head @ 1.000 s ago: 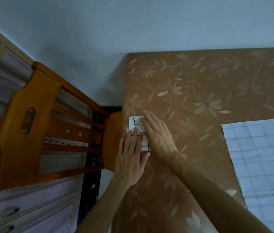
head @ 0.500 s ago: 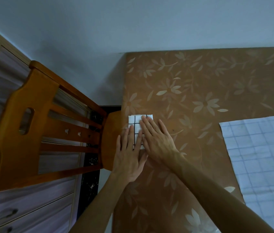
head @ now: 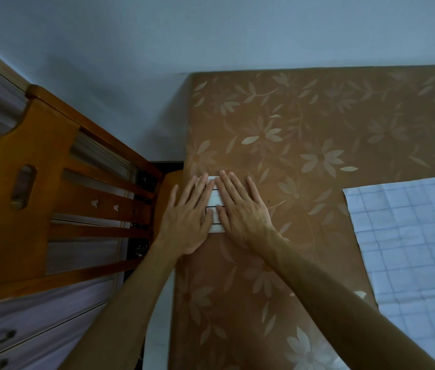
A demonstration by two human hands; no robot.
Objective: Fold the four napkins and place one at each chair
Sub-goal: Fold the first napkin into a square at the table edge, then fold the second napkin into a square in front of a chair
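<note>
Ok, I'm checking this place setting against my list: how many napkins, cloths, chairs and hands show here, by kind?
Folded napkin: 1
Flat checked cloth: 1
Chair: 1
Hands: 2, left hand and right hand
Total: 5

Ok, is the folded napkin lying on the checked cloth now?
No, the folded napkin lies on the brown flowered tablecloth beside the chair, under the flat left hand and right hand, apart from the checked cloth.

A wooden chair (head: 32,209) blocks the left edge of the tablecloth (head: 304,134), which lies bare rightward to the checked cloth (head: 411,236).
</note>
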